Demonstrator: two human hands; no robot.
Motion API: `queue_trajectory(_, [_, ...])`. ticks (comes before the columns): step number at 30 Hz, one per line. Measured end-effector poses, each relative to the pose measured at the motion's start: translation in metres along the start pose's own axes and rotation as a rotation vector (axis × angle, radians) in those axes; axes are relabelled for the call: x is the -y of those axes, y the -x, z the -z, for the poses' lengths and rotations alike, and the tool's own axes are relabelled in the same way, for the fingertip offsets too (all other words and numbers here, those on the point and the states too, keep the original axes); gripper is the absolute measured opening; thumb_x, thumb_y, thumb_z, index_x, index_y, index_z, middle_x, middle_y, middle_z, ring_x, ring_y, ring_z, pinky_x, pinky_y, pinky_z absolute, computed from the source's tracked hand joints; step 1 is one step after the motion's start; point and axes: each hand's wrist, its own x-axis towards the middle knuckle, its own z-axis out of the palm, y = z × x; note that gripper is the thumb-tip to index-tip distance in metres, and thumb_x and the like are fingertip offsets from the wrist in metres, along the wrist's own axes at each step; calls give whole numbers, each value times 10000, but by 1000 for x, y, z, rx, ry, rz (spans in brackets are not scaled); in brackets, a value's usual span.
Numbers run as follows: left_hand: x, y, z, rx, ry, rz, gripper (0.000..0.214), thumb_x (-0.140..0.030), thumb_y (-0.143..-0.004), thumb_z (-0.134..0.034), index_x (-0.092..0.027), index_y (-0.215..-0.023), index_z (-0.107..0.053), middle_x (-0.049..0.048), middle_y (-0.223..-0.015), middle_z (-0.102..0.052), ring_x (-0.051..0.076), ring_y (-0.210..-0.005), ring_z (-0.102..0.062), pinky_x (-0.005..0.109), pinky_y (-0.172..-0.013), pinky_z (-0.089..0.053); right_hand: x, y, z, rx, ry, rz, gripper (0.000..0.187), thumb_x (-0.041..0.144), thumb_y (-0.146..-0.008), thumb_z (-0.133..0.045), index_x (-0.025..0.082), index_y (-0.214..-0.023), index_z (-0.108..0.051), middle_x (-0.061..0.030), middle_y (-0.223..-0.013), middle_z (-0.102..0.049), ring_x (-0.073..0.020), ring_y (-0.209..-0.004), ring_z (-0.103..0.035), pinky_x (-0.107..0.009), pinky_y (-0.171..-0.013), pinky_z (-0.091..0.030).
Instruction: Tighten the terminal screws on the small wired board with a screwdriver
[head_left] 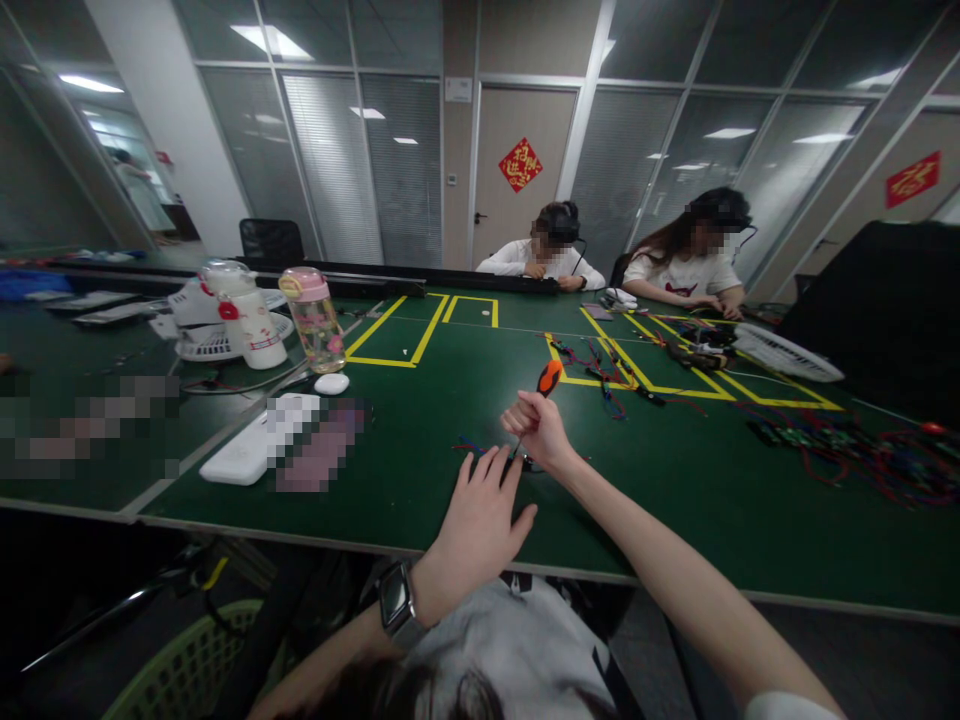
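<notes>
My right hand (536, 428) is closed around a screwdriver with an orange and black handle (550, 376). The handle sticks up above the fist and the thin shaft points down towards the table. My left hand (484, 510), with a watch on its wrist, lies over the green tabletop with its fingers stretched out. Its fingertips are beside the shaft, at a small dark part with red and blue wires (469, 446). Most of that part is hidden under my fingers, so I cannot tell whether the tip touches it.
Wired parts (600, 370) lie beyond my right hand, and a larger wire heap (862, 445) at the right. To the left are a white case (259, 440), a pink-lidded bottle (313, 320) and a white bottle (251, 325). Two people sit across the table (420, 480).
</notes>
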Motion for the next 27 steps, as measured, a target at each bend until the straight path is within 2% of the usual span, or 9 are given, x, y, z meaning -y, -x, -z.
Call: queue_trajectory(27, [0, 0, -4, -15, 2, 0, 488, -449, -939, -448, -165, -1334, -489, 130, -1419, -478, 304, -1316, -416, 528, -1111, -301, -1, 1, 0, -10, 12, -21, 553, 287, -735, -636, 217, -450, -167, 101, -390, -127, -59, -373, -130, -278, -433, -168])
